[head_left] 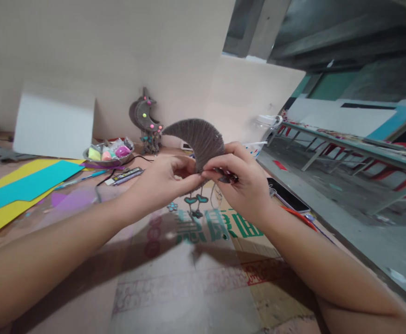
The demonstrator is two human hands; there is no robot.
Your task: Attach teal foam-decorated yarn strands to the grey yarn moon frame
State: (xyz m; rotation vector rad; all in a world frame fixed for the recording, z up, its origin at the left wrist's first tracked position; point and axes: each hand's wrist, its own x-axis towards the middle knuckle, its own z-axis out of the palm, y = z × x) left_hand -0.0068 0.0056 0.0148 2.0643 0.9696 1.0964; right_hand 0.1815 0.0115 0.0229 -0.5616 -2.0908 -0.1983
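Note:
A grey yarn-wrapped crescent moon (198,137) is held up in front of me, its pointed tip toward the left. My left hand (170,178) pinches its lower edge between thumb and fingers. From the other side, my right hand (242,178) grips the same edge, the fingertips of both hands almost touching. A small dark item (228,177) shows between my right fingers; its kind is unclear. Below the moon hang teal heart charms (196,199) and a dark flower-like charm (197,214) on thin strings. A blue flower charm (171,207) is nearby.
A similar moon with coloured balls (143,116) stands by the wall. On the left are a bowl of coloured packets (108,153), a white board (54,123) and yellow and blue sheets (32,183). A phone (289,195) and a lidded clear bottle (267,123) are at right.

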